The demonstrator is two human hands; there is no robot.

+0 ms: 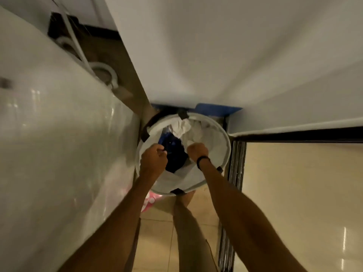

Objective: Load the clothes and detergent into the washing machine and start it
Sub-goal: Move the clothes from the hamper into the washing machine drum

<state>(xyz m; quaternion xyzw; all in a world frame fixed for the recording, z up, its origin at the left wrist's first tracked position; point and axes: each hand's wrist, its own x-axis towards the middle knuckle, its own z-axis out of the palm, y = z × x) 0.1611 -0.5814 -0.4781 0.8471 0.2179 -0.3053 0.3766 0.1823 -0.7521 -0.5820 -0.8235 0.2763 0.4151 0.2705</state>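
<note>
A round white laundry basket [224, 142] stands on the floor below me, pressed against the wall. Inside lie a dark blue garment [174, 154] and crumpled white clothes [181, 127]. My left hand [154, 158] reaches into the basket's left side with its fingers closed; what it grips is unclear. My right hand [197, 151], with a black band on the wrist, is a fist closed on the white cloth at the basket's right side. The white washing machine [59, 134] fills the left of the view, its top glossy. No detergent is visible.
A white wall [216, 46] rises ahead. A dark sliding-door track [235, 163] runs along the right of the basket. Something pink [148, 201] sits on the floor by the machine. White hoses [102, 71] lie behind the machine. My legs stand on beige tiles.
</note>
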